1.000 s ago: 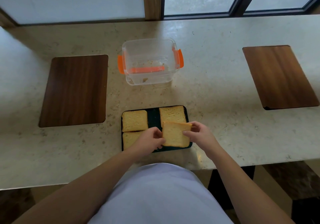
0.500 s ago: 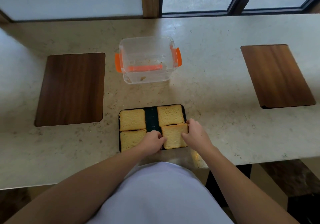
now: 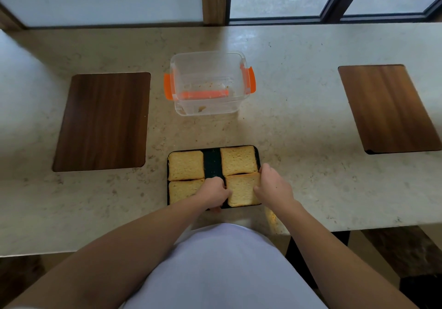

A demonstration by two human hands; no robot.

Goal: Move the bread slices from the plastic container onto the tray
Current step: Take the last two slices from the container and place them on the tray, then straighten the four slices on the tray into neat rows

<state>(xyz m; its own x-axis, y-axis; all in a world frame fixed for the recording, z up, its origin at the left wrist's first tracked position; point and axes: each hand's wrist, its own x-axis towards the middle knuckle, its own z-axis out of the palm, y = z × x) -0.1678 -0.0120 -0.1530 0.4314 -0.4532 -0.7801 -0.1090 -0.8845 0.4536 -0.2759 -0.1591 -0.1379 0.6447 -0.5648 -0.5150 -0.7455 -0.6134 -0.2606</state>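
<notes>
A dark rectangular tray point(image 3: 212, 159) sits at the near edge of the pale stone counter point(image 3: 299, 129), and four square golden bread slices lie flat on it in two columns with a bare strip between them. The far-left slice point(image 3: 186, 165) and far-right slice point(image 3: 238, 161) lie untouched. The left hand point(image 3: 213, 192), fingers curled, partly covers the near-left slice point(image 3: 181, 190) and touches the left edge of the near-right slice point(image 3: 241, 192); the right hand point(image 3: 273, 186) pinches that same slice along its right edge. Farther back, the clear plastic container with orange clips point(image 3: 209, 84) stands open, holding only crumbs. A dark wooden board point(image 3: 102, 121) lies to the left and another wooden board point(image 3: 388, 108) to the right.
</notes>
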